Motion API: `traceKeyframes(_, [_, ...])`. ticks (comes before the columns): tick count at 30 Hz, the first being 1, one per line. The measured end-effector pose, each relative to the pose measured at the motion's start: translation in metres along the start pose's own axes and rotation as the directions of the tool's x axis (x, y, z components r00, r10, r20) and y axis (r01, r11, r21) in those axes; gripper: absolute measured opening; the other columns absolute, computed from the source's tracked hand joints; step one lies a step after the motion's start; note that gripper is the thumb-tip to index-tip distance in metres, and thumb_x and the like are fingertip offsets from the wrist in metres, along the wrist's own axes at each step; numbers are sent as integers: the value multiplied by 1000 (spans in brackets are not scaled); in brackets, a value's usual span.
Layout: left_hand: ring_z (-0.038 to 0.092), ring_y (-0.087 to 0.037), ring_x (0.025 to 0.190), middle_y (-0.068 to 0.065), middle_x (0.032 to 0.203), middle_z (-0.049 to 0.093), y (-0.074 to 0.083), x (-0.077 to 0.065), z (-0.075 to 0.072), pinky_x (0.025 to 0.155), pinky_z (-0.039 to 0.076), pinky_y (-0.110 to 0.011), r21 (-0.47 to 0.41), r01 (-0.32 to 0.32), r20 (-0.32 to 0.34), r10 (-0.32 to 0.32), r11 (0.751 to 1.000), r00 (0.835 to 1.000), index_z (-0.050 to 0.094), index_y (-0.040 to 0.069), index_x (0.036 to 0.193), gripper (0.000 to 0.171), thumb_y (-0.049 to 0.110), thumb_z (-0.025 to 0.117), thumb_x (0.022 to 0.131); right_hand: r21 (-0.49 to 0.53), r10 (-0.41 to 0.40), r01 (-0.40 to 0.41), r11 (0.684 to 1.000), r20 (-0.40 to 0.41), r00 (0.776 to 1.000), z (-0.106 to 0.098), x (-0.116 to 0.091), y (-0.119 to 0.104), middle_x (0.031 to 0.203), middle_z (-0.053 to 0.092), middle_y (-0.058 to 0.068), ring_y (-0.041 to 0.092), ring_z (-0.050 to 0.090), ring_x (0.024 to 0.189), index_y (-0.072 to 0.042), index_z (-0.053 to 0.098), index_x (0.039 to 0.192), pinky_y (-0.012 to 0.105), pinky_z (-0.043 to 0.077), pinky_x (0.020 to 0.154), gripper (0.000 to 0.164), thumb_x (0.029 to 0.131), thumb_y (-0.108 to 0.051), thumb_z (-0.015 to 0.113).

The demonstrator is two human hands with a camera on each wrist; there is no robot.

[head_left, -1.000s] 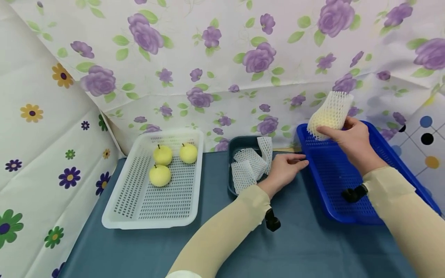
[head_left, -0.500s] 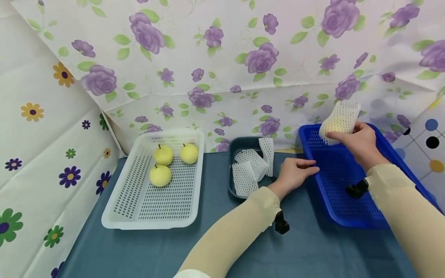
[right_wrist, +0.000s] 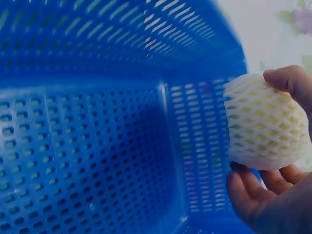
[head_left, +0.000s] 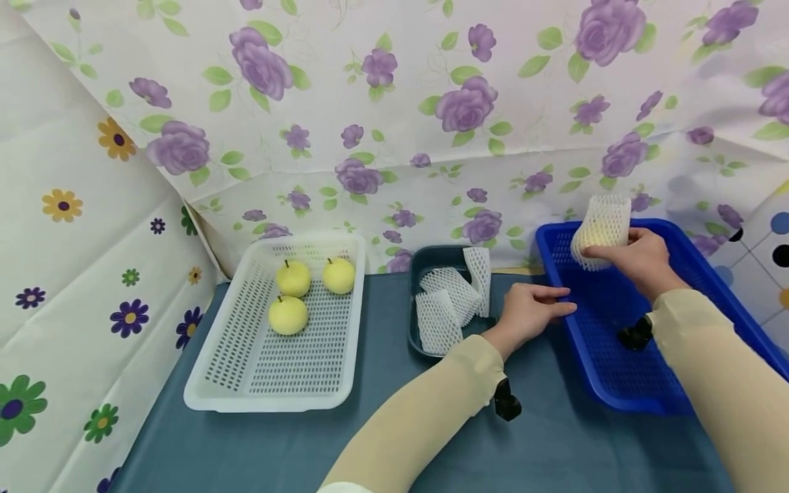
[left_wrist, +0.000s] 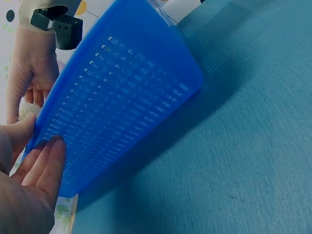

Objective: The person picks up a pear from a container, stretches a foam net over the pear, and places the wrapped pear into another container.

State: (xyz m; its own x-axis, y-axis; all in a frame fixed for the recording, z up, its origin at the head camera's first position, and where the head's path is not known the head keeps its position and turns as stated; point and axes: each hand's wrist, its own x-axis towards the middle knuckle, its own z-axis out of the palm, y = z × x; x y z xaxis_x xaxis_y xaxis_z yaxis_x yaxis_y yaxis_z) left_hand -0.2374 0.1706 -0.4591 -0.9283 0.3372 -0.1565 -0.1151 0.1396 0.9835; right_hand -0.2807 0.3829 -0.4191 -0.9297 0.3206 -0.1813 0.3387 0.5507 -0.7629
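My right hand grips a pear in a white foam net sleeve, held over the far end of the blue basket. In the right wrist view, thumb and fingers lie on opposite sides of the netted pear; its yellow skin shows through the mesh. My left hand holds the basket's left rim. Seen from the left wrist, its thumb is at the rim and its fingers press the outer wall of the basket. Inside the basket, the visible floor is bare.
A white basket with three yellow pears stands on the left. Between the two baskets, a small dark green tray holds several foam net sleeves. Flowered sheeting rises behind the blue-green table.
My right hand has lowered the netted pear toward the blue basket's far end and slightly right. My left hand has moved right, from beside the basket to its rim.
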Motion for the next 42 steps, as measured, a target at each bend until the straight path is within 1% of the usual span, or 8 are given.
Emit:
traceKeyframes(6, [67,-2,68,11,93,71,0,-1,3,62,57,-24,-36,14,4,-14,999,1000,75,25,97,22,19,77,76,-79,-21,23,997,27,999,0,4,13,136,36,31,45,42,117,4,19,146,61,40,90,122,64,-69,70])
traceKeyframes(11, [68,-2,71,10,93,72,-3,-2,2,62,57,-23,-62,15,20,-14,998,1000,75,22,98,23,17,77,76,-129,-56,62,990,45,997,7,9,22,129,42,30,43,47,110,7,29,140,58,44,84,113,65,-64,73])
traceKeyframes(16, [68,-2,72,8,92,72,-4,-2,1,63,57,-22,-81,15,33,-12,997,999,75,23,98,23,17,77,76,-167,-82,92,982,65,995,16,12,25,125,44,32,45,48,106,10,31,137,55,46,79,106,68,-57,76])
traceKeyframes(22, [68,-1,72,5,95,73,-6,-2,1,63,56,-22,-61,-5,41,8,998,999,75,24,100,24,18,76,77,-188,-82,95,978,76,994,23,15,30,123,45,33,44,49,104,11,31,135,56,46,81,106,67,-54,78])
traceKeyframes(27, [68,-2,72,7,92,73,-9,1,0,63,57,-22,-69,-16,43,19,997,999,74,23,101,24,18,76,77,-202,-86,99,974,72,994,26,19,33,123,45,33,45,49,104,12,31,134,57,45,82,109,65,-57,78])
traceKeyframes(33, [68,-2,72,6,94,72,-10,4,-2,62,56,-21,-77,-20,46,23,997,999,74,23,100,24,17,76,77,-195,-60,79,978,101,993,31,18,34,123,45,33,44,49,103,13,29,135,56,46,82,111,65,-58,77])
traceKeyframes(38, [68,-2,71,7,92,72,-9,3,-3,61,56,-21,-81,-20,48,24,996,999,75,22,100,23,17,76,77,-198,-75,91,976,88,993,34,18,34,121,46,32,43,50,103,13,31,134,56,46,82,108,65,-57,77])
traceKeyframes(42, [68,-3,71,9,88,72,-8,3,-4,61,56,-21,-91,-18,46,23,996,999,75,22,99,23,17,76,77,-226,-94,108,968,71,993,37,20,33,120,48,32,43,51,102,12,33,133,56,45,82,109,63,-59,78])
